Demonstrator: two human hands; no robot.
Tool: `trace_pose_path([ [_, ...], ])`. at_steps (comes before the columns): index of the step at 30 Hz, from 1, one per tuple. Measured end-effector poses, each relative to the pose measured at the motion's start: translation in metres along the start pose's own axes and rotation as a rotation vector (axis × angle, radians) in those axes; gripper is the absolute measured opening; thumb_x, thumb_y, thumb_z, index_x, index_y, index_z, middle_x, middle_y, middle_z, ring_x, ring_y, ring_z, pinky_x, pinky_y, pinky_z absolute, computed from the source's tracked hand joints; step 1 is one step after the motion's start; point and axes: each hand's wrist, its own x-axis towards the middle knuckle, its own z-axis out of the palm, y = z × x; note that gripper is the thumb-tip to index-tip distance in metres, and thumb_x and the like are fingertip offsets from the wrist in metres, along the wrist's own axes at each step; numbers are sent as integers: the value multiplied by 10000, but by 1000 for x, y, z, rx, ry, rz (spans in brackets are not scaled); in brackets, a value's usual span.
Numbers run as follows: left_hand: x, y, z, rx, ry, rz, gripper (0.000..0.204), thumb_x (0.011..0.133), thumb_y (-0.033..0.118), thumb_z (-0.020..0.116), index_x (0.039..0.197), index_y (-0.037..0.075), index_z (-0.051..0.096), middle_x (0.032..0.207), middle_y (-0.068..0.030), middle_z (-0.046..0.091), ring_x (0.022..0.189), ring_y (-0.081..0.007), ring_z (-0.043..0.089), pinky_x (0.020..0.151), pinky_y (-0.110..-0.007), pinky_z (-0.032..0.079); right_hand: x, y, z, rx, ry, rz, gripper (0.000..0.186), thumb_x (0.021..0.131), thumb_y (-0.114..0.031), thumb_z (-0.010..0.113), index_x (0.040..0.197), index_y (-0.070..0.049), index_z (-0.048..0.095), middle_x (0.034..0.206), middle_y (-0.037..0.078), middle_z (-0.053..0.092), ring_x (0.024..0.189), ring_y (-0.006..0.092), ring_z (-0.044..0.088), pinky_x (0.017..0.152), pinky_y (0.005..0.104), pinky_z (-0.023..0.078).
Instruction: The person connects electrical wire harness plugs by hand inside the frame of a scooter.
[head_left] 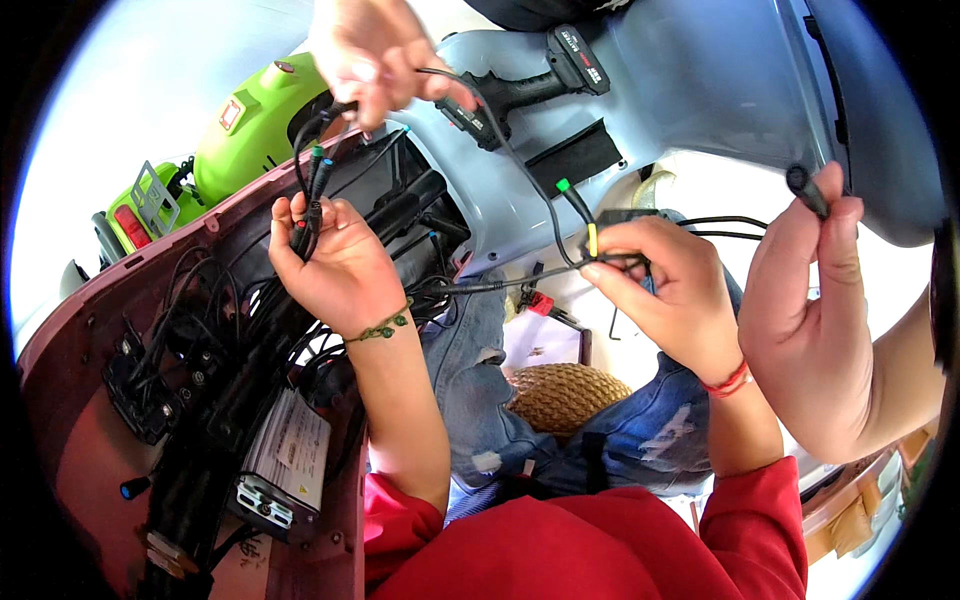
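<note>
My left hand (335,265) is closed around a few thin black cables whose connector tips (320,170) are green, blue and red. It is above the open maroon shell (60,320), near a tangle of black wires (200,300). My right hand (675,290) pinches a black cable (560,230) by a yellow band; a green-tipped connector (570,197) sticks up beside the fingers. Another person's hand (375,65) holds black cable at the top. At the right, another person's hand (815,310) grips a round black connector (808,190) between thumb and finger.
A cordless drill (520,90) lies on the blue-grey panel (680,80). Inside the maroon shell is a silver metal box (290,450). A green vehicle body (255,130) stands far left. Below my hands are a woven seat (565,398) and a hex key (613,325).
</note>
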Motion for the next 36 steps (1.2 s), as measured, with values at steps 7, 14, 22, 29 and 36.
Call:
trace_pose_path([
  [7, -4, 5, -4, 13, 244, -103, 201, 1012, 240, 495, 1001, 43, 534, 972, -107, 608, 795, -198, 529, 744, -314, 456, 0, -13, -16, 89, -23, -93, 193, 756, 75, 671, 906, -35, 721, 721, 40, 596, 612, 135, 518, 546, 262, 392],
  [14, -19, 11, 20, 10, 312, -138, 217, 1019, 254, 494, 951, 49, 520, 978, -112, 562, 830, -209, 495, 755, -322, 453, 6, -12, -15, 89, 60, -20, 142, 807, 2, 674, 931, -41, 728, 722, 40, 585, 621, 133, 530, 564, 277, 417],
  [22, -20, 15, 2, 10, 228, -195, 232, 1024, 250, 489, 948, 37, 539, 1021, -117, 564, 851, -226, 502, 763, -351, 449, 12, -6, -14, 167, 15, -103, 297, 783, 34, 646, 1063, -43, 714, 796, 62, 569, 706, 157, 542, 646, 281, 442],
  [29, -9, 7, -3, 126, 406, -118, 266, 1039, 292, 463, 974, 45, 539, 1031, -123, 571, 896, -239, 512, 822, -372, 503, 11, -10, -26, 161, -177, -98, 385, 737, 77, 590, 1085, -58, 685, 929, 70, 573, 825, 164, 550, 714, 283, 431],
  [36, -13, 9, -2, -7, 267, -180, 249, 1034, 266, 468, 959, 34, 515, 1033, -133, 571, 900, -249, 513, 827, -378, 491, 14, -3, -23, 237, -125, -105, 436, 710, 97, 510, 1104, -29, 649, 1027, 110, 584, 944, 214, 569, 835, 298, 449],
])
